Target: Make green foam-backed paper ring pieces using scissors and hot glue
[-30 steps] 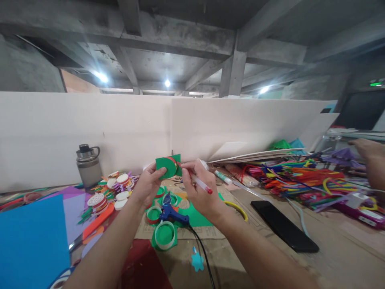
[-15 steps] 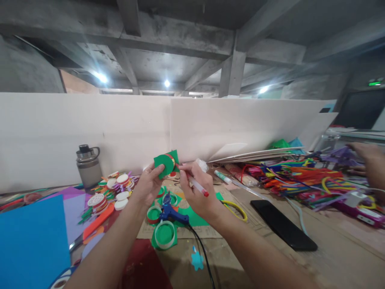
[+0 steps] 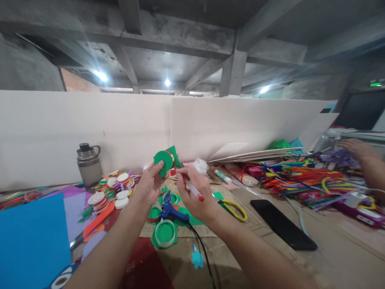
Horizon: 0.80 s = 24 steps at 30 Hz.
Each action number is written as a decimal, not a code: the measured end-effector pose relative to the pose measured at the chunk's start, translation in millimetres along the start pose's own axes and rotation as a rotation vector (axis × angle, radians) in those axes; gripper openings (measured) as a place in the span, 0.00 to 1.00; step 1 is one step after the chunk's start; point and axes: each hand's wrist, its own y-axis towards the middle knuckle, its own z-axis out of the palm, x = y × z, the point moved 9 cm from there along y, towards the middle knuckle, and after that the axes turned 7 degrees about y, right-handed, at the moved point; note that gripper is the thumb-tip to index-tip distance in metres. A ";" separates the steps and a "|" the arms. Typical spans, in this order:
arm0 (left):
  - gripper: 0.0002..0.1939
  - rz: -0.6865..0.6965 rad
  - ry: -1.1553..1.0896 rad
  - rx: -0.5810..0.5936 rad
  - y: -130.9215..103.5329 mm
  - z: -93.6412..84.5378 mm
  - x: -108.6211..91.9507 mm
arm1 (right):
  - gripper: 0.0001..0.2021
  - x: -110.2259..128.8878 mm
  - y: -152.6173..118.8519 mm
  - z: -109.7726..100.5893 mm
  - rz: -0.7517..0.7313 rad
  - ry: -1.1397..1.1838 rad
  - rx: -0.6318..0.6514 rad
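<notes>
My left hand is closed on a small round piece with a green disc face, a red band and a square green sheet behind it. A pen with a red end is gripped in my right hand, its tip side toward the green piece but apart from it. Below my hands lies a blue hot glue gun with a black cord. Around it are rings set on green sheet, such as a white ring. Yellow-handled scissors lie right of my right wrist, partly hidden.
A grey bottle stands left by a white board wall. Blue sheet, white discs and an orange utility knife lie left. A black phone, glue stick and pipe cleaners lie right. Another person's hand is far right.
My right hand has drawn the pen away from the green piece, a little down. The green piece has turned slightly in my left hand. The other person's hand has shifted left.
</notes>
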 end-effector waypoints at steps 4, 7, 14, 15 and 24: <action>0.09 -0.007 -0.001 -0.004 0.3 -0.8 0.2 | 0.05 0.7 1.4 -0.2 0.023 0.017 0.021; 0.09 0.061 0.019 0.016 2.1 -2.2 -3.7 | 0.04 -0.4 4.7 -11.8 0.049 0.052 -0.046; 0.17 0.272 0.130 0.017 -1.9 -3.6 -17.5 | 0.03 -5.5 9.0 -31.4 0.155 0.152 -0.165; 0.17 0.283 0.142 0.024 -3.6 -1.5 -18.4 | 0.03 -5.1 9.0 -31.3 0.153 0.150 -0.165; 0.14 0.330 0.244 0.063 -12.3 12.2 -22.6 | 0.03 -5.7 8.2 -27.8 0.138 0.096 -0.154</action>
